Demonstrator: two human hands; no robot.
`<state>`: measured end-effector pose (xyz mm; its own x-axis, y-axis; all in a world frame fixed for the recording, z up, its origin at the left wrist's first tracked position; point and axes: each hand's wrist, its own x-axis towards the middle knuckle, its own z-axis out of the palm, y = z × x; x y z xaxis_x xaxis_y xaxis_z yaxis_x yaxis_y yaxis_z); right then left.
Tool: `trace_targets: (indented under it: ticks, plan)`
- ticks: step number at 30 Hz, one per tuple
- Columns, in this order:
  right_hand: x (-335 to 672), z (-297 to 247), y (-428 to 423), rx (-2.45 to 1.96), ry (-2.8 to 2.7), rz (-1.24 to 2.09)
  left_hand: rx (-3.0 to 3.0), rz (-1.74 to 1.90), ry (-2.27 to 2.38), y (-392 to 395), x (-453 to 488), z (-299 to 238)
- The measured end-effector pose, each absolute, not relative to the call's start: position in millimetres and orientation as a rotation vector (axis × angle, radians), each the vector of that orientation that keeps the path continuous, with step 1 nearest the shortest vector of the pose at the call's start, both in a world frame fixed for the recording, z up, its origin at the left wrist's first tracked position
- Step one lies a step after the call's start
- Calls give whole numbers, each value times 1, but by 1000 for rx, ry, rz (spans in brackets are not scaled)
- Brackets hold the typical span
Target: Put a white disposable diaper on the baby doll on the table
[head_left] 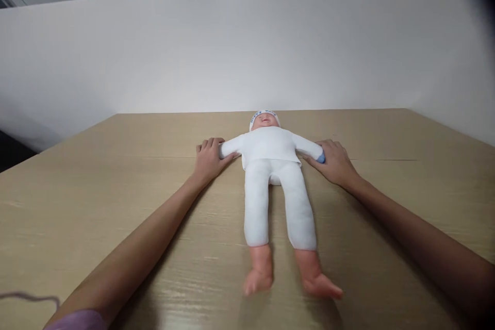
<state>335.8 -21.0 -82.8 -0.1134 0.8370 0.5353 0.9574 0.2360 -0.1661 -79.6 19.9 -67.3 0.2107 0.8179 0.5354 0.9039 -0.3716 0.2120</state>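
Observation:
A baby doll (pixel 273 144) lies on its back on the table, its head away from me and its bare feet toward me. It wears a white long-sleeved top, white trousers and a white cap (pixel 264 113) with blue lettering. Both its arms are spread out sideways. My left hand (pixel 211 157) is closed around the end of the sleeved arm on the left, the thumb along its near side. On the other side my right hand (pixel 333 162) is closed around the opposite arm's end, where a blue cuff (pixel 321 158) shows. The doll's hands are hidden.
The wood-grain table (pixel 116 185) spreads out on both sides of the doll. A white partition (pixel 247 51) rises behind its far edge. At the lower left lies a thin dark cord (pixel 31 297).

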Motion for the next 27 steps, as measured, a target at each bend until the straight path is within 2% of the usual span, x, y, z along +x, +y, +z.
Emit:
trace_targets:
  ticks: [15,27]
  plan:
    - [349,-98,-23,-1639,-1878,-389,-2263,-859,-1843,30,-102,-74]
    - [354,-104,-25,-1704,-1700,-246,-2260,-905,-1937,-1,-101,-69]
